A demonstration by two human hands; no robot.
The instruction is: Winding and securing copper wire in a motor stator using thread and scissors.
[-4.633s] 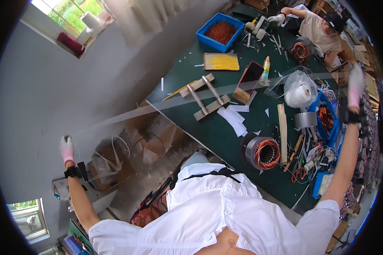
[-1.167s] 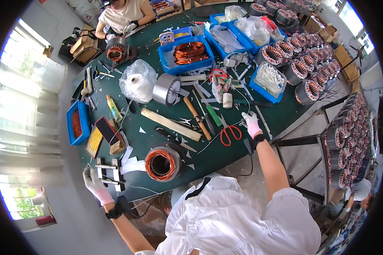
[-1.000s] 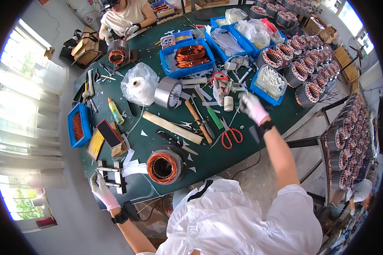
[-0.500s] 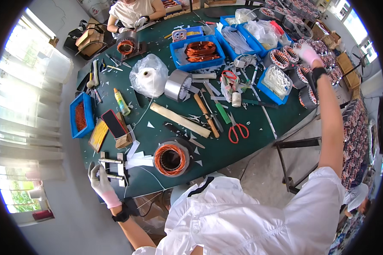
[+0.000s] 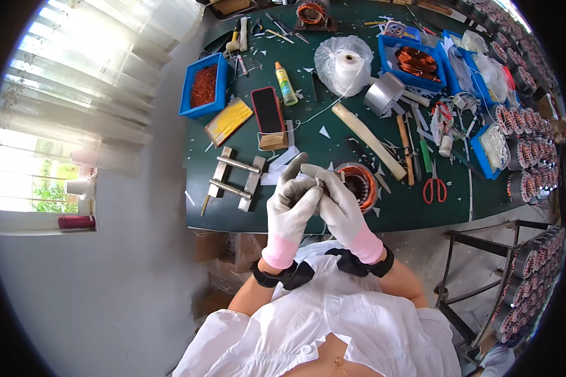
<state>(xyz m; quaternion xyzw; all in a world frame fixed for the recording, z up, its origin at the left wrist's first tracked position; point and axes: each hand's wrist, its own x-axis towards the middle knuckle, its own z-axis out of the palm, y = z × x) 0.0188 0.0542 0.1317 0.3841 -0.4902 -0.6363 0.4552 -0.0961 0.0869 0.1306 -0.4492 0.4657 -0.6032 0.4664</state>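
Note:
My left hand [image 5: 290, 204] and my right hand [image 5: 341, 204], in white gloves with pink cuffs, meet over the table's near edge. Their fingertips pinch together, closed on something too small to make out. A thin white cord shows just below them. Partly hidden behind my right hand is a motor stator [image 5: 362, 182] with orange copper windings. To the left of my hands lies a metal frame [image 5: 250, 182] of two bars joined by rods. White paper strips [image 5: 277, 171] lie between frame and hands.
Beyond lie a phone [image 5: 268, 110] on a wooden block, a glue tube [image 5: 286, 85], a bagged cord spool [image 5: 347, 63], a pale flat stick [image 5: 368, 141] and red scissors [image 5: 434, 186]. Blue bins [image 5: 212, 112] hold parts. Stacked stators [image 5: 526, 154] stand at right, beside a metal rack [image 5: 478, 242].
My right hand has come back from the stacked stators, and my left hand has left the metal frame. Both now meet in the middle. The view has swung left.

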